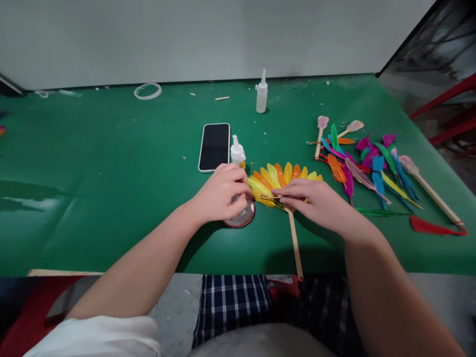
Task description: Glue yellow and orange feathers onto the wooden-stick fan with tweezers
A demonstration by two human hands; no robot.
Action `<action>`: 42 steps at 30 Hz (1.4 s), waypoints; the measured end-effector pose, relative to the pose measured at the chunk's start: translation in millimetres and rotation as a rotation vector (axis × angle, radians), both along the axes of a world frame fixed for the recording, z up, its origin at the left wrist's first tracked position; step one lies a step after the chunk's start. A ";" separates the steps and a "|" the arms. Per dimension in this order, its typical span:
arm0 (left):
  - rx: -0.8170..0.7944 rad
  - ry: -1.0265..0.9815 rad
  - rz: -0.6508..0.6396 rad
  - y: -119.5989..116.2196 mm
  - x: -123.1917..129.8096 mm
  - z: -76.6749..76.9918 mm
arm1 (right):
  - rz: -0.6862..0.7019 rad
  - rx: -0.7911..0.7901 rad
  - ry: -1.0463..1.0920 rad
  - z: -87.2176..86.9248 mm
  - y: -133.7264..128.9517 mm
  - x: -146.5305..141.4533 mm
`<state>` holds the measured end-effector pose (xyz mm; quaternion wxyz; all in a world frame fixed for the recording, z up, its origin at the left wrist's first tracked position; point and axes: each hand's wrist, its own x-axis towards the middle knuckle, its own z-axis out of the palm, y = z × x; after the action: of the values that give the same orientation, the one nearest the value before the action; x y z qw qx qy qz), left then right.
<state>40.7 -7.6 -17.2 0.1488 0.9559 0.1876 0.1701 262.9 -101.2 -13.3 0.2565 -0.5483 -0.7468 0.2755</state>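
Note:
A fan of yellow and orange feathers [272, 174] on a wooden stick handle [295, 248] lies on the green table, its handle reaching past the front edge. My right hand [310, 198] is over the fan, thumb and fingers closed on thin tweezers [273, 197] whose tips point left across the yellow feathers. My left hand [227, 192] rests over a round, red-rimmed dish [243, 216], fingers bent and close together near the fan's left edge; whatever they pinch is hidden. Just behind my left hand stands a white-capped glue bottle [237, 151].
A phone [214, 147] lies behind my left hand. Farther back stand a clear glue bottle [262, 94] and a tape ring [148, 91]. Loose coloured feathers [366, 176], wooden sticks [437, 193] and a red tassel [427, 225] cover the right side.

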 end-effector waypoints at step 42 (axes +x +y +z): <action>-0.049 0.055 0.003 -0.9 0.7 0.7 | -0.001 0.015 -0.065 7.4 -2.1 -2.9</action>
<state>41.4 -8.6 -16.4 0.1665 0.9560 0.1972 0.1396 260.0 -103.3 -5.9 0.2363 -0.5555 -0.7564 0.2519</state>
